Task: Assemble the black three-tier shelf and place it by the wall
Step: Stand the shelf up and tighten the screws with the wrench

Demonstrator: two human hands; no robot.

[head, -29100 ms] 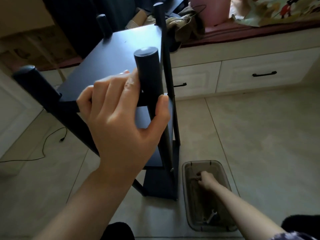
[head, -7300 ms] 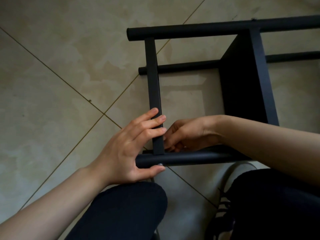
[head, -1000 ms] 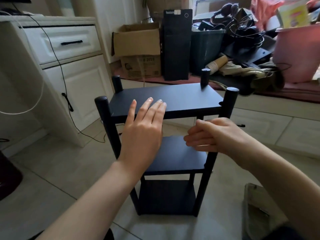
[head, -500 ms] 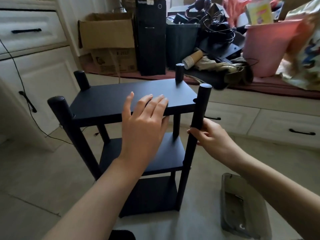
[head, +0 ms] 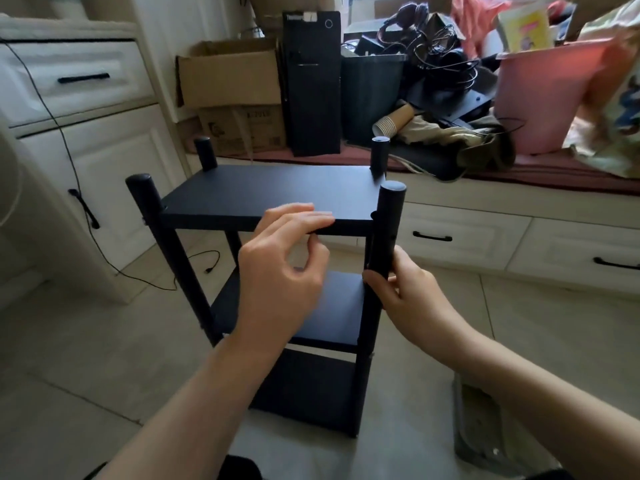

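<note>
The black three-tier shelf of flat dark boards and round posts (head: pixel 277 199) stands upright on the pale tiled floor (head: pixel 86 341), all three boards in place between its four posts, and the way the hands hold it has shifted in the last second. A moment ago the left hand (head: pixel 280 268) lay flat on the top board with straight fingers; now the fingers hook over the near edge of that board and the thumb comes up beneath it, so the board's edge is pinched between them. The right hand (head: pixel 405 289), which a second ago hung loose in front of the frame, has curled round the near right round post (head: pixel 384 244) just below the top board and grips it firmly. Taken together, that reads to me as a lifting or testing hold rather than any more fastening: the building looks done, and what remains is to carry the shelf over and set it by the wall. The shelf stands out in the open floor, with the white drawer cabinet (head: pixel 79 109) on the left and the low white window bench (head: pixel 485 233) behind it on the far side, heaped with a brown cardboard box (head: pixel 228 74), a black computer tower (head: pixel 311 81) and a pink plastic tub (head: pixel 543 95). Near right on the floor lies a grey translucent plastic tray (head: pixel 481 431), close to the shelf's foot, worth stepping round when the shelf is lifted.
</note>
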